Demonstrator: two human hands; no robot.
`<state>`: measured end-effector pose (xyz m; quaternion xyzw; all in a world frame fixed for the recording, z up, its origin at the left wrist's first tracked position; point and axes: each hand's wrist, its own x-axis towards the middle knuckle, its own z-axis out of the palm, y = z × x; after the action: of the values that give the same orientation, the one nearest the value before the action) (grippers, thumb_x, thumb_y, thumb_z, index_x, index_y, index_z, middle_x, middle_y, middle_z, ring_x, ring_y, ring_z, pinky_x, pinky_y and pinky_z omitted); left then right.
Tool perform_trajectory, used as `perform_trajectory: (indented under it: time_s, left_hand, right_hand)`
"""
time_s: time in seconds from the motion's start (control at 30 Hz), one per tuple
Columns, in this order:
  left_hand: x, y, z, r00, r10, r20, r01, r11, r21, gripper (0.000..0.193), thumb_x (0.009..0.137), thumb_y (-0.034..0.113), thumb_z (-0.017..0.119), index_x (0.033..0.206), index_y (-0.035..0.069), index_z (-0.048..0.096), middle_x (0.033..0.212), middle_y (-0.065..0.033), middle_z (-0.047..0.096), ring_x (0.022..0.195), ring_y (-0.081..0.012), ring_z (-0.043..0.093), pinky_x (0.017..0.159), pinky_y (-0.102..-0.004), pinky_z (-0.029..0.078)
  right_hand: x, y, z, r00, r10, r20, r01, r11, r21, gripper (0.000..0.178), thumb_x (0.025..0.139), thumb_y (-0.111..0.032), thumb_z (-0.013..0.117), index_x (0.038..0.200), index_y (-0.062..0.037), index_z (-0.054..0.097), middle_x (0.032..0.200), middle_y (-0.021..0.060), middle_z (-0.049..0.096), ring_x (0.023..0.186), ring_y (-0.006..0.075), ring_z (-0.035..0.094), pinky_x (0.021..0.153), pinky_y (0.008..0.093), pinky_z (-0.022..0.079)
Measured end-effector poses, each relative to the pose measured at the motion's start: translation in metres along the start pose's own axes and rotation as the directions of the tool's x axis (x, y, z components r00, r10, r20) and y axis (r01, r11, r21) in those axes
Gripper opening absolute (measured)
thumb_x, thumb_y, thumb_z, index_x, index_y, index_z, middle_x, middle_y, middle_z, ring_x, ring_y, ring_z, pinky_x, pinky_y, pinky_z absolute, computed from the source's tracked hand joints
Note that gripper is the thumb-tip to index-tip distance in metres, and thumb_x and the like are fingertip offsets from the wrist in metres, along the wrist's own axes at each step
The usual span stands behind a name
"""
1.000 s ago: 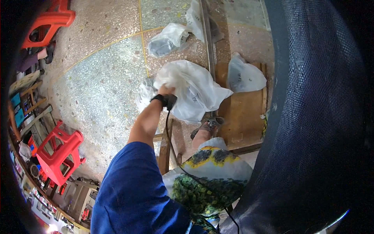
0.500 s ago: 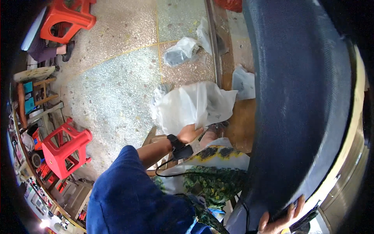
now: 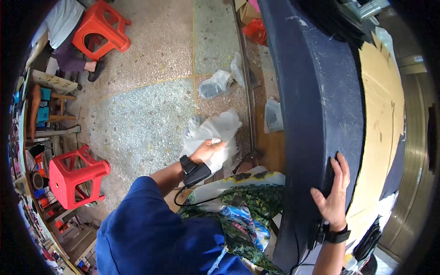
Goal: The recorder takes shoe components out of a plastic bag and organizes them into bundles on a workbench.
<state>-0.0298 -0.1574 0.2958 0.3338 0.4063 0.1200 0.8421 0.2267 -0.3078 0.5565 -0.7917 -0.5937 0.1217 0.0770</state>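
My left hand (image 3: 207, 151) is closed around part of a whitish, crumpled plastic bag (image 3: 223, 123), which hangs over the floor. What the bag contains, if anything, I cannot make out. On the dark blue, sheet-covered bench (image 3: 302, 105), my right hand (image 3: 333, 195) lies with its fingers spread and nothing in them. A tan cardboard sheet (image 3: 378, 114) runs along the bench's far right side, close to those fingers. Black bands with small devices sit on both wrists, and a cable trails from the left one.
Two red plastic stools (image 3: 75, 178) stand on the left, with a person's leg (image 3: 73, 62) by the far one. Another plastic bag (image 3: 215, 85) lies on the speckled floor, and a clear bag (image 3: 273, 115) lies beside the bench. A metal strip (image 3: 247, 78) crosses the floor.
The plastic bag is gathered smaller and lifted in my left hand. My right hand has moved up from the bench's lower edge onto its top. The view has shifted, showing more cardboard.
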Motion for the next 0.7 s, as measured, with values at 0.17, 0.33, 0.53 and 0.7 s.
perform_trajectory:
  time_s: [0.17, 0.33, 0.53, 0.7]
  left_hand:
    - [-0.050, 0.068, -0.005, 0.979, 0.195, -0.059, -0.195, 0.981, 0.003, 0.013, 0.081, 0.018, 0.057, 0.088, 0.006, 0.058, 0.079, -0.0013, 0.060, 0.067, -0.0106, 0.056, 0.060, -0.0246, 0.046]
    - [-0.114, 0.138, 0.014, 0.849, 0.526, -0.057, -0.524, 0.851, 0.048, 0.014, 0.078, 0.013, 0.058, 0.087, 0.003, 0.059, 0.078, -0.0016, 0.061, 0.069, -0.0109, 0.058, 0.063, -0.0247, 0.046]
    - [-0.193, 0.245, 0.084, 0.595, 0.802, 0.046, -0.800, 0.597, -0.063, 0.020, 0.084, 0.020, 0.048, 0.088, 0.002, 0.055, 0.081, -0.0036, 0.058, 0.072, -0.0133, 0.056, 0.067, -0.0256, 0.045]
    - [-0.271, 0.346, 0.173, 0.200, 0.937, 0.286, -0.964, 0.136, 0.228, 0.026, 0.086, 0.020, 0.047, 0.099, -0.002, 0.052, 0.085, -0.0079, 0.058, 0.078, -0.0148, 0.057, 0.070, -0.0245, 0.047]
  right_hand:
    - [-0.016, 0.004, -0.020, 0.999, 0.001, 0.054, -0.013, 0.973, 0.228, 0.075, 0.066, -0.048, 0.063, 0.121, -0.0045, 0.037, 0.126, 0.0177, 0.033, 0.118, 0.0338, 0.032, 0.097, 0.0393, 0.029]
    - [-0.062, -0.004, -0.042, 1.000, -0.004, 0.015, -0.001, 0.956, 0.292, 0.077, 0.062, -0.037, 0.071, 0.123, -0.0049, 0.034, 0.125, 0.0163, 0.033, 0.112, 0.0307, 0.041, 0.092, 0.0369, 0.035]
    - [-0.101, -0.033, -0.059, 0.993, -0.078, 0.091, 0.011, 0.820, 0.572, 0.081, 0.065, -0.032, 0.071, 0.127, -0.0044, 0.026, 0.124, 0.0191, 0.033, 0.095, 0.0282, 0.053, 0.078, 0.0343, 0.045]
    - [-0.130, -0.063, -0.049, 0.952, -0.158, 0.262, -0.065, 0.732, 0.679, 0.088, 0.069, -0.039, 0.068, 0.130, -0.0031, 0.016, 0.126, 0.0261, 0.031, 0.103, 0.0292, 0.050, 0.079, 0.0336, 0.046]
